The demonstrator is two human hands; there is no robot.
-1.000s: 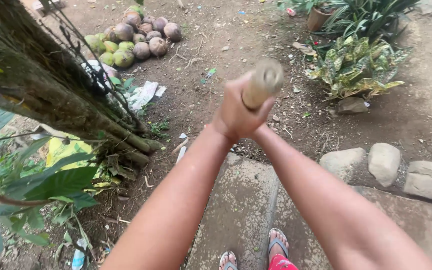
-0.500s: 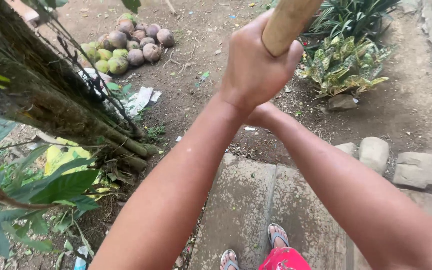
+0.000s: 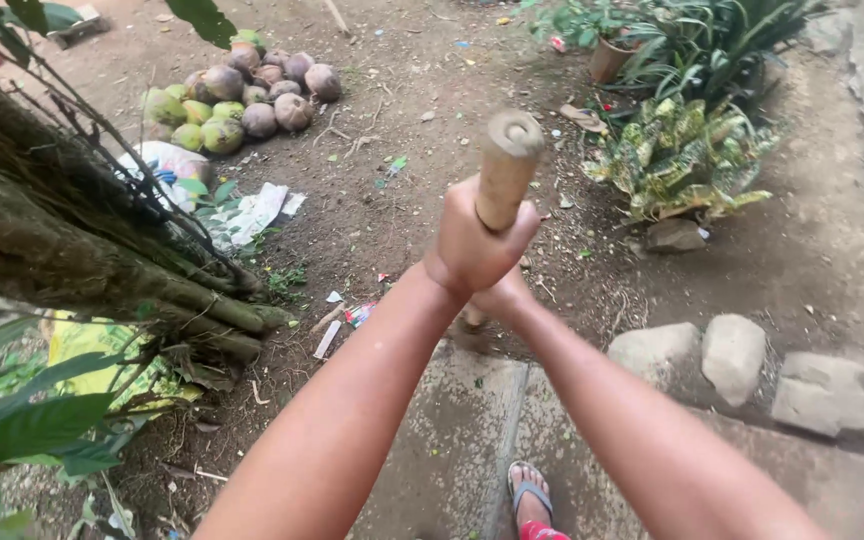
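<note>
Wooden pole [image 3: 505,168]: round, pale brown, held near upright at frame centre, flat cut end toward the camera, lower length hidden behind both hands.

Left hand [image 3: 474,243]: uppermost on the pole, fingers [image 3: 530,232] wrapped fully around the shaft, closed tight, no gap visible between palm and wood.

Right hand [image 3: 499,298]: directly below and touching the left hand, mostly hidden by it; grip on the pole apparent, exact finger spread not discernible.

Both forearms extended forward from the lower frame edge, converging at the pole.

Surroundings:
- Concrete slab [image 3: 462,440] underfoot, one foot in a flip-flop [image 3: 529,497] on it.
- Bare dirt ground beyond the slab, littered with paper scraps [image 3: 252,212].
- Pile of coconuts [image 3: 237,95], green and brown, upper left, well apart from the hands.
- Tree trunk [image 3: 62,250] slanting across the left side.
- Variegated croton plant [image 3: 677,160] to the right, with a potted plant [image 3: 607,55] behind it.
- Row of stones [image 3: 732,355] along the slab's right edge.
</note>
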